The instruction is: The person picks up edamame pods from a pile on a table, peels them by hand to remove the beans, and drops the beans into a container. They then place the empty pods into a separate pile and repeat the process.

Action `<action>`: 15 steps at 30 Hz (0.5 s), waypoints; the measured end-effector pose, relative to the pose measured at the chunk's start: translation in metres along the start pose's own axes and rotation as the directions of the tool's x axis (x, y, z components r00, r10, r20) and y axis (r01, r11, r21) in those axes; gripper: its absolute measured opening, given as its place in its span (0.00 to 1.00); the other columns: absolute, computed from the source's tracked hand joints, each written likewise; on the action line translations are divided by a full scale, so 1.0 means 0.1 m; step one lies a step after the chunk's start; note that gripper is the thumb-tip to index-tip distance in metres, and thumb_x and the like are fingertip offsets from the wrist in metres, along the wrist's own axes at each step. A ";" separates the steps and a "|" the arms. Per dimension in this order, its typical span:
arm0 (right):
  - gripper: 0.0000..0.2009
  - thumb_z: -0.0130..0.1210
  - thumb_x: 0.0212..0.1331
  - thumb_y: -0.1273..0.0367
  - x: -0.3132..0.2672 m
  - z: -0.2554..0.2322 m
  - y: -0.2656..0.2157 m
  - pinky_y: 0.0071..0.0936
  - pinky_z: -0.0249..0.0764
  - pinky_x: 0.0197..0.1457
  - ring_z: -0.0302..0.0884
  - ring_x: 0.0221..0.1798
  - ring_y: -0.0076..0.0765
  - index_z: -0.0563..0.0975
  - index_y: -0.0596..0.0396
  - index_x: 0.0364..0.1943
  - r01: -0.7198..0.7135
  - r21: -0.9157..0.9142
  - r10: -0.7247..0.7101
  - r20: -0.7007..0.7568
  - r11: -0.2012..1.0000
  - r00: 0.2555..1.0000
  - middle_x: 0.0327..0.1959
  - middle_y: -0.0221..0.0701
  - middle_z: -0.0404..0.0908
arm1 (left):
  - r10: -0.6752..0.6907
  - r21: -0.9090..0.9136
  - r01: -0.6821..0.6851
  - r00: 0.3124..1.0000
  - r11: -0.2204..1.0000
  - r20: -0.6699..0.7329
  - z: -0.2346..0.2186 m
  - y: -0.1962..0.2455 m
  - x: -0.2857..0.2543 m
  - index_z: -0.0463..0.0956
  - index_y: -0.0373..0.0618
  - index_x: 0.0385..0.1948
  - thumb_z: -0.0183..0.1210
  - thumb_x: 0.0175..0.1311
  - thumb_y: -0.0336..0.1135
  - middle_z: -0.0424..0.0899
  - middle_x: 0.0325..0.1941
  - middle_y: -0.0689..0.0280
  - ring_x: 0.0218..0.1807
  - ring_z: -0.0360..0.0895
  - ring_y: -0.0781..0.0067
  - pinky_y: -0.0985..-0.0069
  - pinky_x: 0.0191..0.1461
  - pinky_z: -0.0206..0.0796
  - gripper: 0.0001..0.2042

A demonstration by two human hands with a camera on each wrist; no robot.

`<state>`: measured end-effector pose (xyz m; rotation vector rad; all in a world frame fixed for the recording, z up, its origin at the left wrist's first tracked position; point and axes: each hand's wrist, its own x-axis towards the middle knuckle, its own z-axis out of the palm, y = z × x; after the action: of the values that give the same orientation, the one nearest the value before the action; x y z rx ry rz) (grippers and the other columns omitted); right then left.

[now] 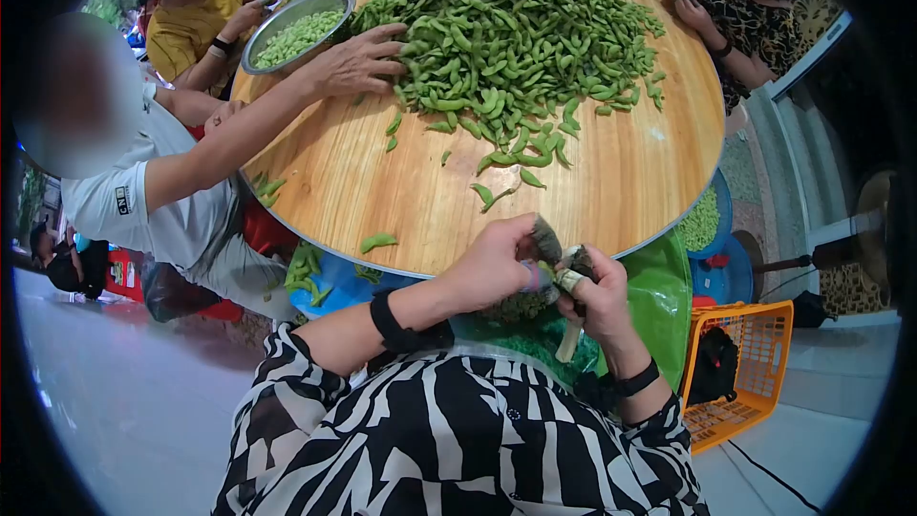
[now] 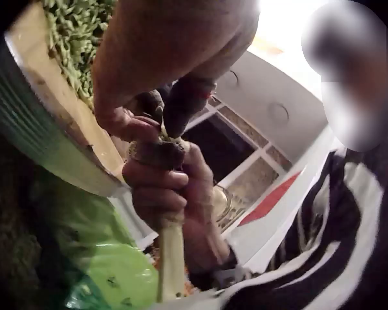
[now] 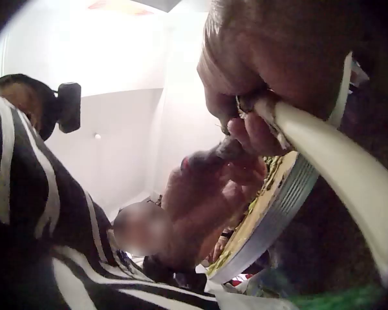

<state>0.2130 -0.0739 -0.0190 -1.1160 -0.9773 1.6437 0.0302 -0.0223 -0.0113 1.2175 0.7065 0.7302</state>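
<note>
In front of my body my left hand (image 1: 492, 263) and right hand (image 1: 602, 296) meet at the table's near edge. Dirty grey-green coverings wrap several fingertips, among them a covered left finger (image 1: 546, 241). A long pale strip (image 2: 171, 258) hangs from my right hand, whose fingers curl round it. In the right wrist view the strip (image 3: 343, 174) bends downward from between the fingers. My left thumb and finger pinch at its upper part, close by a dark wrapping (image 2: 156, 155) on the right hand. What exactly the strip is, I cannot tell.
A round wooden table (image 1: 363, 191) bears a big heap of green soybean pods (image 1: 506, 38). A metal bowl (image 1: 287, 62) holds shelled beans. Another person's hand (image 1: 363, 62) rests at the heap. On the right are a blue basin (image 1: 721, 210) and an orange crate (image 1: 778, 363).
</note>
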 end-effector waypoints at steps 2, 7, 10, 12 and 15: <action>0.06 0.48 0.57 0.76 -0.01 -0.03 0.00 0.17 0.55 0.15 0.62 0.14 0.20 0.72 0.59 0.38 -0.052 0.230 0.050 0.017 0.972 0.999 0.19 0.30 0.70 | -0.055 -0.113 0.059 0.998 0.992 0.040 -0.05 0.02 -0.04 0.74 0.37 0.41 0.59 0.51 0.18 0.80 0.35 0.68 0.39 0.77 0.78 0.78 0.44 0.70 0.14; 0.06 0.48 0.57 0.77 0.00 0.01 0.01 0.17 0.56 0.15 0.63 0.16 0.21 0.72 0.59 0.39 -0.126 0.326 0.109 0.068 0.937 0.992 0.22 0.32 0.71 | -0.096 -0.263 0.116 0.992 0.958 0.087 -0.05 0.01 -0.08 0.76 0.39 0.45 0.62 0.54 0.20 0.81 0.39 0.68 0.43 0.77 0.78 0.79 0.46 0.71 0.15; 0.06 0.48 0.58 0.76 -0.01 0.01 0.02 0.17 0.56 0.15 0.63 0.16 0.21 0.71 0.59 0.39 -0.108 0.302 0.085 0.090 0.947 0.992 0.22 0.31 0.71 | -0.109 -0.228 0.124 0.991 0.966 0.076 -0.06 0.01 -0.09 0.76 0.39 0.43 0.61 0.55 0.20 0.81 0.41 0.67 0.45 0.78 0.78 0.79 0.49 0.71 0.13; 0.06 0.49 0.58 0.76 -0.02 -0.01 0.02 0.17 0.57 0.15 0.63 0.15 0.20 0.71 0.59 0.39 -0.094 0.246 0.071 0.104 0.965 0.992 0.21 0.30 0.70 | -0.029 -0.281 0.036 0.999 0.959 0.029 -0.08 0.00 -0.08 0.77 0.39 0.42 0.61 0.56 0.21 0.82 0.41 0.67 0.43 0.78 0.78 0.79 0.48 0.72 0.12; 0.06 0.49 0.61 0.74 -0.07 -0.02 0.05 0.17 0.57 0.15 0.62 0.15 0.19 0.70 0.57 0.41 -0.144 0.043 0.139 0.108 0.989 0.984 0.21 0.28 0.70 | -0.059 -0.166 0.062 0.998 0.984 0.021 -0.13 0.13 -0.07 0.76 0.39 0.42 0.62 0.56 0.23 0.82 0.40 0.68 0.42 0.79 0.80 0.80 0.47 0.73 0.12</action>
<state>0.2149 -0.0816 -0.0229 -1.0951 -0.9354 1.8478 0.0146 -0.0184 -0.0007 1.0441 0.6534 0.7143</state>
